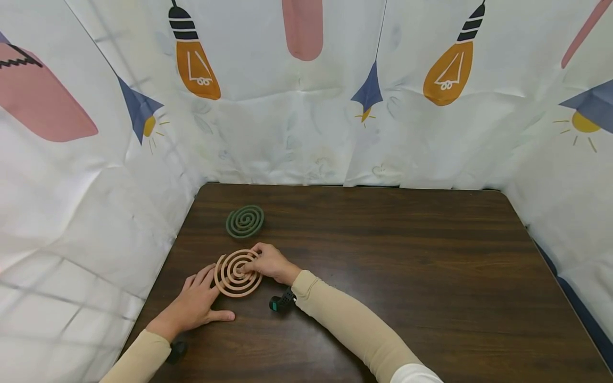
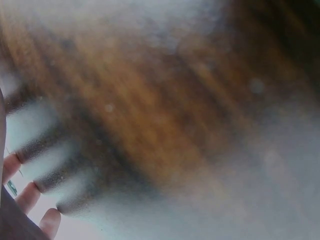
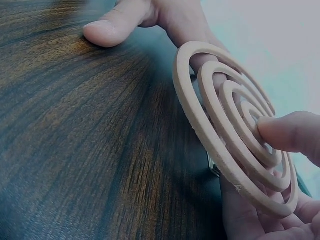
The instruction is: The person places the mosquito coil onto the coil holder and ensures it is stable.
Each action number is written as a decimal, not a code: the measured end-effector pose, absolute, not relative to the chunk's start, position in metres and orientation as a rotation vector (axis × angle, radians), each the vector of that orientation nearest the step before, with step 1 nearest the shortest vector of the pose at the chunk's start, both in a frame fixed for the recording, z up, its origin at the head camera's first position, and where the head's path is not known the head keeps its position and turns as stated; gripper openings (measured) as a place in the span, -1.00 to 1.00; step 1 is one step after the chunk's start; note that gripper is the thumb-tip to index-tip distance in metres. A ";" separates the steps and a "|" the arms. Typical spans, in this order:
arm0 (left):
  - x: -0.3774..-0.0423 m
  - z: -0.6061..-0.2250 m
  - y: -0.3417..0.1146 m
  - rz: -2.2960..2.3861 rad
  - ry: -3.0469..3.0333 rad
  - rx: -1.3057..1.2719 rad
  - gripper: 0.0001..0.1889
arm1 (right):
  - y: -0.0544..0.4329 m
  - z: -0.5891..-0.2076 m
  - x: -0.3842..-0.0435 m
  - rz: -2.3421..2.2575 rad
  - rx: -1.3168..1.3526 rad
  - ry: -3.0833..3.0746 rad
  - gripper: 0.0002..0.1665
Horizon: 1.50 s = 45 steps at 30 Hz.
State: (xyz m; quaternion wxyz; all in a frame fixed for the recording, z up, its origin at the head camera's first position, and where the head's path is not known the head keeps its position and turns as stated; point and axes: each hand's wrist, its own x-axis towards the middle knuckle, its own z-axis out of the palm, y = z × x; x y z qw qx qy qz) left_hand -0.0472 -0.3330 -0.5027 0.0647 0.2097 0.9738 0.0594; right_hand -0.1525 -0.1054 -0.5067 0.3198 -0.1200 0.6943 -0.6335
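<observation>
I am working on the tan spiral coil [image 1: 238, 272], which is sitting near the left front of the desk [image 1: 383, 255], just in front of the green coil [image 1: 245, 221]. My right hand [image 1: 270, 263] is lying against the tan coil's right side, a fingertip [image 3: 285, 132] pressing its inner rings, thumb pinching the rim. My left hand [image 1: 193, 304] is resting flat and relaxed, fingers under the coil's left edge, so the disc is tilting up off the wood.

A dark wooden table [image 1: 383, 255] bears a green spiral coil [image 1: 245, 221].
</observation>
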 end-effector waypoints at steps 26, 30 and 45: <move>-0.046 -0.500 -0.336 0.145 2.917 0.633 0.07 | -0.105 -0.503 -0.153 -1.661 -0.278 1.780 -0.66; -0.046 -0.499 -0.337 0.121 2.917 0.646 0.05 | -0.103 -0.505 -0.155 -1.696 -0.285 1.692 -0.66; -0.035 -0.488 -0.345 0.126 2.949 0.613 -0.04 | -0.098 -0.509 -0.154 -1.726 -0.272 1.613 -0.68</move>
